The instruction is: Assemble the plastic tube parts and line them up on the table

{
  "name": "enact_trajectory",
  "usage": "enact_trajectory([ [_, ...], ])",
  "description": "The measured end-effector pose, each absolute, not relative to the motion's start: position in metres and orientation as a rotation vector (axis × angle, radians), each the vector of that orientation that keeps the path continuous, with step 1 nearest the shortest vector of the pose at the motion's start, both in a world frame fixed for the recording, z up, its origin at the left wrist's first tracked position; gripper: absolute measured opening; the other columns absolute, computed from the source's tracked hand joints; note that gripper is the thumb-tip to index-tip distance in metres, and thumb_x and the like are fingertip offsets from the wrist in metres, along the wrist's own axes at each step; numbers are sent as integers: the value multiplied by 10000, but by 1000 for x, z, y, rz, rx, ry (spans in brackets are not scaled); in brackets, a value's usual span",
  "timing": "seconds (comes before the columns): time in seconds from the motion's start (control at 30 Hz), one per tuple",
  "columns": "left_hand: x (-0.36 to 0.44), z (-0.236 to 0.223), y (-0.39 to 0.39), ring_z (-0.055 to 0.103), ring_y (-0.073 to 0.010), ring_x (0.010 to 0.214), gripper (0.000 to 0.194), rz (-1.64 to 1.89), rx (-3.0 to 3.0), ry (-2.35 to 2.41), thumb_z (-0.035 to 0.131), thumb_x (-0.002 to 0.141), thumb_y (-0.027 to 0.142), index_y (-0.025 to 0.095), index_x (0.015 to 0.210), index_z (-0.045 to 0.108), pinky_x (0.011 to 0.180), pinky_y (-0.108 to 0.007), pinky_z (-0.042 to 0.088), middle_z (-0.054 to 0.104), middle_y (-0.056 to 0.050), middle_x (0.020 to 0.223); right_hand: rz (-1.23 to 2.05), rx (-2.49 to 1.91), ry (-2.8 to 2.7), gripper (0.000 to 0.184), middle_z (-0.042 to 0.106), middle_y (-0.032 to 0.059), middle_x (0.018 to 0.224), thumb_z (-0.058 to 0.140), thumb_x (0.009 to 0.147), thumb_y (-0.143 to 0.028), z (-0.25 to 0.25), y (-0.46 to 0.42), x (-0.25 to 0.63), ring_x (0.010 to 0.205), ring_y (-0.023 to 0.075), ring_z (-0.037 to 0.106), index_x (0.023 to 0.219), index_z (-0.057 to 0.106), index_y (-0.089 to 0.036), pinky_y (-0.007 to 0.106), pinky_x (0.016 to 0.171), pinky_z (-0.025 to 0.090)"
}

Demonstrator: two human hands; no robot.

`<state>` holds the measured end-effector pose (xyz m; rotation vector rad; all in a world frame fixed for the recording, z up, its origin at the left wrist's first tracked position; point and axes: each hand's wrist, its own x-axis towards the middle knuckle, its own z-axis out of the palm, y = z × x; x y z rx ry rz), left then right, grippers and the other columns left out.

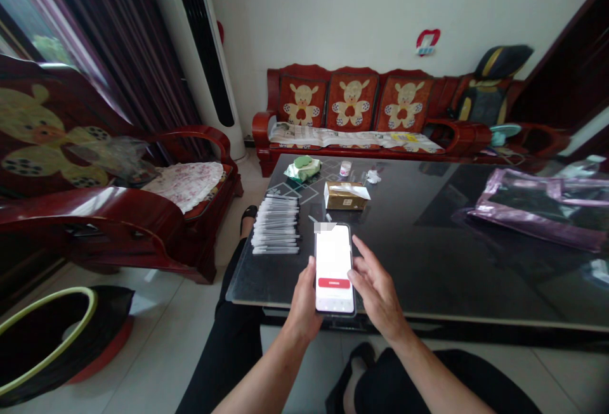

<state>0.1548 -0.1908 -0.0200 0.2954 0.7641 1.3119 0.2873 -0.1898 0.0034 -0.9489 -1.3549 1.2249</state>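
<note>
A smartphone point(333, 258) is held upright over the near edge of the dark table, its bright screen facing me with a red button low on it. My left hand point(304, 303) grips the phone's lower left side, the thumb along the edge. At the phone's right edge is my right hand point(378, 284), its fingers stretched and apart; the thumb tip overlaps the screen's edge. Left of the phone lies a row of several slim whitish pen-like sticks point(276, 224) with dark ends. Two small pale pieces lie just behind the phone, too small to name.
On the glossy dark table point(428, 262) stand a gold tissue box point(346, 197), a green wipes pack point(303, 170), a small jar point(345, 168) and a crumpled tissue point(373, 177). A purple-edged clear bag point(537, 211) lies right. A lined bin point(52, 338) stands on the floor left.
</note>
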Motion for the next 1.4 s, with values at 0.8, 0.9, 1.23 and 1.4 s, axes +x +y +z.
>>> enact_trajectory([
  [0.8, 155, -17, -189, 707, -276, 763, 550, 1306, 307, 764, 621, 797, 509, 58, 1110, 643, 701, -350, 546, 740, -143, 863, 1196, -936, -1374, 739, 621, 110, 1154, 599, 861, -293, 1, -189, 284, 972, 240, 642, 1484, 207, -232, 387, 837, 527],
  [0.9, 155, -16, -189, 705, -268, 748, 550, 1318, 310, 773, 623, 792, 516, 58, 1098, 646, 689, -343, 544, 739, -137, 854, 1176, -929, -1378, 771, 618, 116, 1175, 619, 849, -288, -1, -189, 282, 1003, 248, 637, 1488, 192, -229, 410, 883, 509],
  [1.23, 156, -19, -190, 700, -253, 727, 576, 1326, 353, 771, 611, 794, 536, 60, 1116, 644, 668, -319, 526, 736, -132, 844, 1133, -968, -1411, 774, 604, 131, 1227, 636, 834, -287, -5, -190, 280, 1037, 258, 631, 1483, 218, -230, 412, 890, 511],
  [1.4, 157, -17, -190, 698, -248, 726, 558, 1325, 345, 786, 620, 784, 541, 64, 1071, 662, 672, -313, 517, 735, -137, 866, 1107, -982, -1415, 760, 597, 134, 1246, 630, 835, -294, -5, -190, 279, 1049, 263, 628, 1480, 233, -225, 407, 881, 518],
])
